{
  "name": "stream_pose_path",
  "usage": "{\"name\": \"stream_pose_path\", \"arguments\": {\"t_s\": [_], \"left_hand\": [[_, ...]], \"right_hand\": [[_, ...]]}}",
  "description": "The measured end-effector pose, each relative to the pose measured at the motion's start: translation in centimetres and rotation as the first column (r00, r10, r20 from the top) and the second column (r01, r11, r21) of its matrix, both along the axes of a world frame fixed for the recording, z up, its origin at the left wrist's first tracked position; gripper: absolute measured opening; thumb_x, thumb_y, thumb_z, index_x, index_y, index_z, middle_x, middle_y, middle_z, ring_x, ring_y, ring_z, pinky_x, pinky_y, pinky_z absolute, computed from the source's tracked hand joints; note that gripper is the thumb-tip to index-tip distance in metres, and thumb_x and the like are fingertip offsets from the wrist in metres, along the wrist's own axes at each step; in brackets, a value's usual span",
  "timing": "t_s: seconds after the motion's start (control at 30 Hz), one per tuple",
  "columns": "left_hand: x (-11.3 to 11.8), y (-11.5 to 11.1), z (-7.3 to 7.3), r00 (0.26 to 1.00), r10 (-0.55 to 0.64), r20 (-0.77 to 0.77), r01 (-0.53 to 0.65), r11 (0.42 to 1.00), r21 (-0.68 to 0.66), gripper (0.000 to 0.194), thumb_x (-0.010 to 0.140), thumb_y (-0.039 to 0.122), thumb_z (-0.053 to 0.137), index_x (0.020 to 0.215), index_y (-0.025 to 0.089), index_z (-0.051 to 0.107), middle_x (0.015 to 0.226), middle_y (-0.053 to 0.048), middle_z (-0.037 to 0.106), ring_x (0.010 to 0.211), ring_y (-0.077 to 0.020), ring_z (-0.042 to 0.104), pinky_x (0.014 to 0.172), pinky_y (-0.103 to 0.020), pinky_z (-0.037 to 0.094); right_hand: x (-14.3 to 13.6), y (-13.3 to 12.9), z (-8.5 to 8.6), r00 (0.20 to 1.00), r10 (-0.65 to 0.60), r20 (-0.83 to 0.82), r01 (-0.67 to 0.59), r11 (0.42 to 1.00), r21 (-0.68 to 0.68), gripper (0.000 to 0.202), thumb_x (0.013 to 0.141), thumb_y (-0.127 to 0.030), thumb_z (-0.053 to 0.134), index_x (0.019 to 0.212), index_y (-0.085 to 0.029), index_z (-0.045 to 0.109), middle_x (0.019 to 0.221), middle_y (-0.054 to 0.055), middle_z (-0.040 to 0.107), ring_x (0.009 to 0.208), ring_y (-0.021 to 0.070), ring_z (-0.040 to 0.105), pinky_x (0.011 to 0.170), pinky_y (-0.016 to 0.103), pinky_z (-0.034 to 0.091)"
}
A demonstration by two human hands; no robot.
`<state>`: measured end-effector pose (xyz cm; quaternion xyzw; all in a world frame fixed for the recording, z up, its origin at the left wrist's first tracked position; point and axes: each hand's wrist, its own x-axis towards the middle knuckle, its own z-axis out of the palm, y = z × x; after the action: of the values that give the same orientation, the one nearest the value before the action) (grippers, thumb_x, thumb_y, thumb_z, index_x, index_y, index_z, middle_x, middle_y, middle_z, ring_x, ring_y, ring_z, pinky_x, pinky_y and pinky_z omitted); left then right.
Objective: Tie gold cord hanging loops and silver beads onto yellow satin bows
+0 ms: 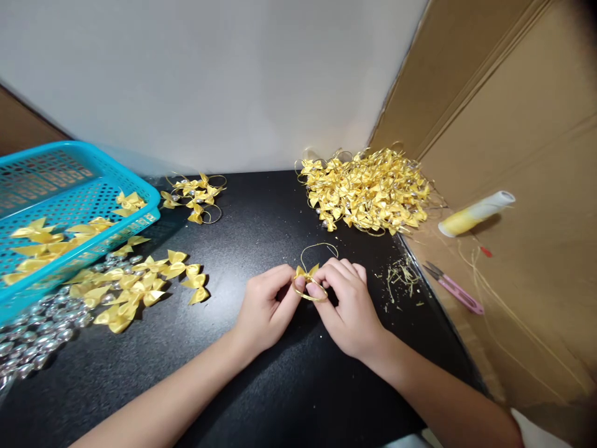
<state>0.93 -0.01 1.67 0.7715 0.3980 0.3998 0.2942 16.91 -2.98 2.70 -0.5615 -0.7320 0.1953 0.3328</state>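
Between the fingertips of both hands is a small yellow ribbon bow, held low over the black table. My left hand is closed, pinching the bow's left side between thumb and fingers. From the right, my right hand pinches a thin gold cord close against the bow. One loop of the cord hangs towards me and another curves out beyond the bow. The fingertips hide where cord and ribbon meet.
A blue basket with yellow bows stands left, beside loose bows and silvery beads. A large pile of corded bows lies back right, a smaller group back left. Cord scraps, pink snips and a thread spool lie right.
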Motion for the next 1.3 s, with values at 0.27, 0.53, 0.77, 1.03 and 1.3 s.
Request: {"name": "stream_pose_path", "arguments": {"t_s": [0.27,0.53,0.77,1.03,1.3], "left_hand": [[-0.2,0.4,0.2,0.998,-0.016,0.064,0.034,0.96,-0.278,0.034,0.091,0.023,0.047,0.057,0.017,0.046,0.053,0.005,0.041,0.051,-0.0091,0.038,0.052,-0.022,0.03],[-0.2,0.5,0.2,0.994,0.031,0.108,0.012,0.927,-0.374,0.033,0.088,0.023,0.045,0.056,0.017,0.049,0.052,0.004,0.043,0.052,-0.0103,0.039,0.052,-0.023,0.03],[-0.3,0.0,0.2,0.998,-0.025,0.049,0.028,0.997,-0.075,0.032,0.092,0.02,0.048,0.06,0.018,0.045,0.055,0.004,0.04,0.051,-0.0099,0.039,0.051,-0.022,0.031],[-0.4,-0.1,-0.2,0.997,-0.078,-0.012,0.079,0.993,0.092,0.028,0.091,0.015,0.048,0.064,0.019,0.042,0.057,0.004,0.039,0.051,-0.0101,0.037,0.051,-0.022,0.031],[-0.2,0.0,0.0,0.999,-0.037,0.025,0.037,0.999,0.013,0.032,0.092,0.015,0.047,0.06,0.019,0.04,0.055,0.005,0.036,0.049,-0.0091,0.036,0.048,-0.021,0.029]], "right_hand": [[0.5,1.1,0.0,0.951,0.079,-0.3,-0.121,0.985,-0.126,0.024,0.091,-0.018,0.048,0.067,-0.019,0.047,0.067,-0.003,0.047,0.067,0.0135,0.046,0.066,0.029,0.031],[0.6,1.6,0.3,0.88,0.058,-0.472,-0.166,0.968,-0.19,0.025,0.09,-0.019,0.051,0.065,-0.02,0.047,0.067,-0.003,0.046,0.062,0.0114,0.044,0.059,0.025,0.035],[0.6,0.8,0.4,0.975,0.08,-0.207,-0.081,0.997,0.007,0.016,0.09,-0.021,0.051,0.074,-0.019,0.054,0.069,-0.002,0.053,0.069,0.0142,0.05,0.07,0.031,0.033],[0.5,0.6,0.0,0.998,0.068,0.012,-0.069,0.986,0.154,0.018,0.091,-0.022,0.047,0.075,-0.019,0.054,0.07,-0.001,0.057,0.069,0.0146,0.049,0.072,0.034,0.029],[0.5,0.6,0.1,0.989,0.115,-0.097,-0.103,0.987,0.122,0.02,0.09,-0.017,0.046,0.07,-0.02,0.05,0.067,-0.002,0.055,0.067,0.0143,0.05,0.071,0.033,0.032]]}}
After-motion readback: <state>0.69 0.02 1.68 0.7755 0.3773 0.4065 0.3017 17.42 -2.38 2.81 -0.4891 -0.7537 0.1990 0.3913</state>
